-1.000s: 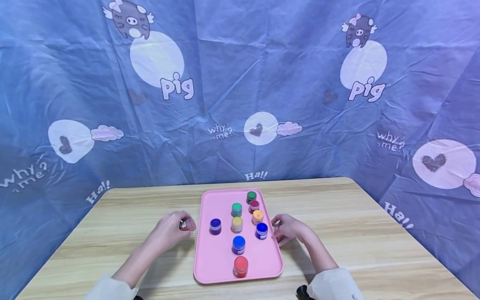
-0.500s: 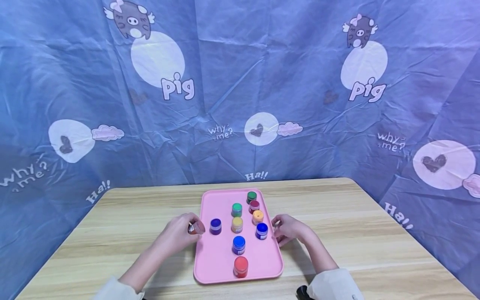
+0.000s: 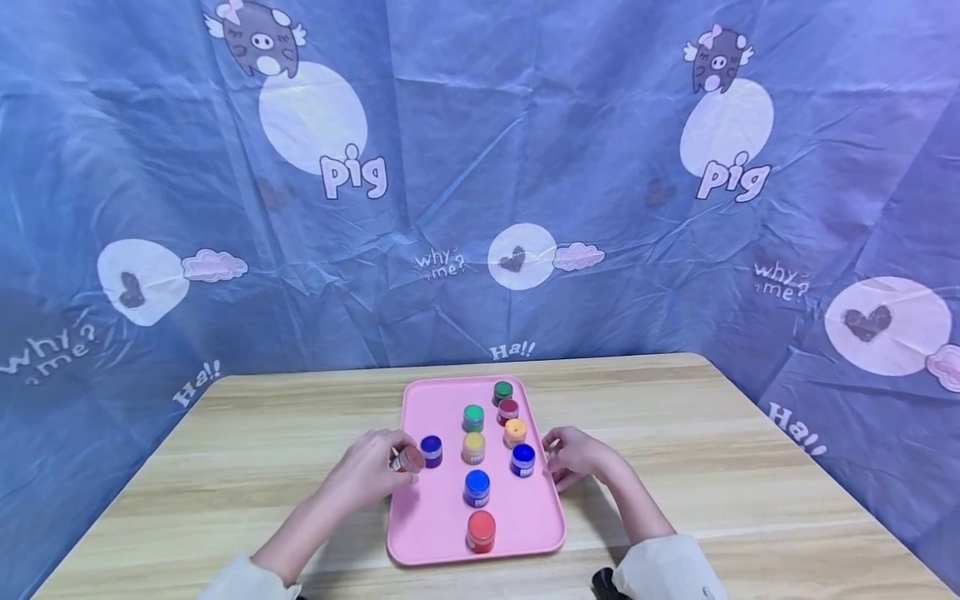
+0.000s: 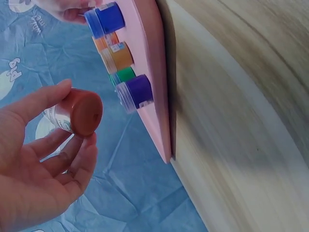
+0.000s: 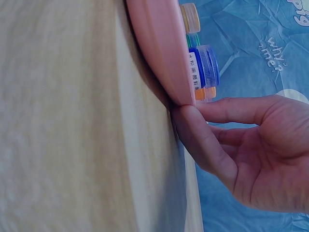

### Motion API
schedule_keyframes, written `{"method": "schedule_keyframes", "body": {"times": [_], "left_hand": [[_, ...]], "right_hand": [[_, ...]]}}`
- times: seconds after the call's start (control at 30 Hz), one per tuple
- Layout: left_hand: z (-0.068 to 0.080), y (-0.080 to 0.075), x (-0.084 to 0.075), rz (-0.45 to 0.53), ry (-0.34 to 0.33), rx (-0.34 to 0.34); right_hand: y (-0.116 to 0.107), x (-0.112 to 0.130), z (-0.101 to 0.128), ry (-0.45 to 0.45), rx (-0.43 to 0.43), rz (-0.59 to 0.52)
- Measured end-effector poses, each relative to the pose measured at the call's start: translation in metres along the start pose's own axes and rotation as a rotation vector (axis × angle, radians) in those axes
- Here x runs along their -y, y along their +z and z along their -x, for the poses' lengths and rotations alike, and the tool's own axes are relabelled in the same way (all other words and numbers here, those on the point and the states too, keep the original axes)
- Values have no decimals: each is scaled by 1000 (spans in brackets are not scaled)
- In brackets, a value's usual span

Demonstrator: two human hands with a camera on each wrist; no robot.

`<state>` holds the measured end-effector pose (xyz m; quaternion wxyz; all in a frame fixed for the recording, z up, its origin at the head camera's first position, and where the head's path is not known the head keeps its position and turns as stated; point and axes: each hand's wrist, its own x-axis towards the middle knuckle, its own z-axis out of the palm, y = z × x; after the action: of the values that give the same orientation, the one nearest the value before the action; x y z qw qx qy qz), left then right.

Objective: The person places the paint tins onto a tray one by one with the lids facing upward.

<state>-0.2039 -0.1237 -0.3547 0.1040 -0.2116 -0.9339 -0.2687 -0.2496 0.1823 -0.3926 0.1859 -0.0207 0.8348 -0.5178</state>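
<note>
My left hand [image 3: 390, 461] pinches a small brown-lidded paint jar [image 3: 409, 459] between thumb and fingers, just over the left rim of the pink tray [image 3: 435, 533]. The jar lies tilted on its side, right beside a purple jar [image 3: 431, 450] standing on the tray. The left wrist view shows the brown jar [image 4: 81, 112] in my left hand [image 4: 63, 145], clear of the tray [image 4: 152, 72]. My right hand [image 3: 564, 456] holds the tray's right rim; in the right wrist view its thumb [image 5: 193, 133] presses the rim [image 5: 161, 53] with the forefinger above it.
Several more jars stand on the tray: dark green [image 3: 502, 392], dark red [image 3: 507, 410], green [image 3: 473, 417], orange [image 3: 514, 432], yellow [image 3: 473, 447], two blue [image 3: 522, 459] [image 3: 476, 487] and red [image 3: 481, 531]. The tray lies on a wooden table [image 3: 675, 450] before a blue printed cloth backdrop.
My left hand has carried the brown-lidded jar rightward, from the table left of the tray to over its left rim beside the purple jar. The right hand has stayed put.
</note>
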Motion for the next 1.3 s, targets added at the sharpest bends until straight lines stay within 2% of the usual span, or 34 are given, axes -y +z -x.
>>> {"method": "schedule_keyframes", "body": {"times": [0.17,0.47,0.7,1.0,1.3], "left_hand": [[-2,3,-2,56,45,37],[-1,11,-7,133,-23,133],[-1,18,-7,118,-17,145],[3,26,-7,119,29,203],[5,29,-10,126,15,237]], "right_hand": [[-1,2,-1,-6,2,8],[0,3,0,-18,16,7],[0,3,1,-22,38,-10],[0,3,1,-18,30,-13],[0,2,1,-8,13,-2]]}}
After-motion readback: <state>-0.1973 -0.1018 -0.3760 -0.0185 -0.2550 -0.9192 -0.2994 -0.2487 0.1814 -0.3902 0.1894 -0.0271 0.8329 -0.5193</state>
